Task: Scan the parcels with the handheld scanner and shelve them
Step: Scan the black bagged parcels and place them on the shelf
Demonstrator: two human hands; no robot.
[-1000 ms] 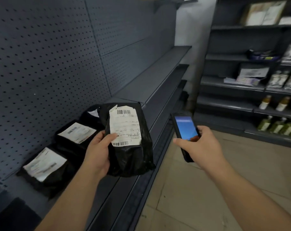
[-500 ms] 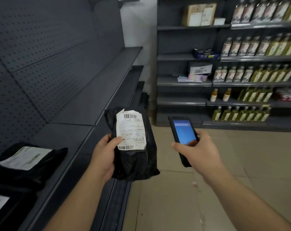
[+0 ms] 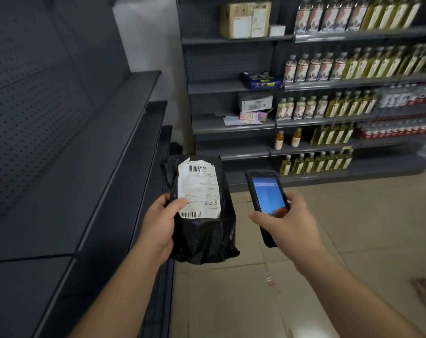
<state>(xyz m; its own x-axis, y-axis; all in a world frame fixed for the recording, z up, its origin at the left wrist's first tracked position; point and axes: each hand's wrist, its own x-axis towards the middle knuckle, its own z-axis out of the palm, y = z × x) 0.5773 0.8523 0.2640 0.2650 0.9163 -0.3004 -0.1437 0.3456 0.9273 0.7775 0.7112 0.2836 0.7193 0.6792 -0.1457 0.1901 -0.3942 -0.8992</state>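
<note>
We note left hand (image 3: 158, 228) grasping black plastic-wrapped parcel (image 3: 202, 230) with white label, right hand (image 3: 287, 223) gripping black handheld scanner (image 3: 265, 198), blue screen lit, just right of parcel

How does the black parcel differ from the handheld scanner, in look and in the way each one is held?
The black parcel is soft crinkled plastic with a white label; the handheld scanner is rigid with a lit blue screen. The parcel is bulkier, the scanner slim. The left hand grips the parcel, the right hand the scanner. Both are black and roughly upright.
</note>
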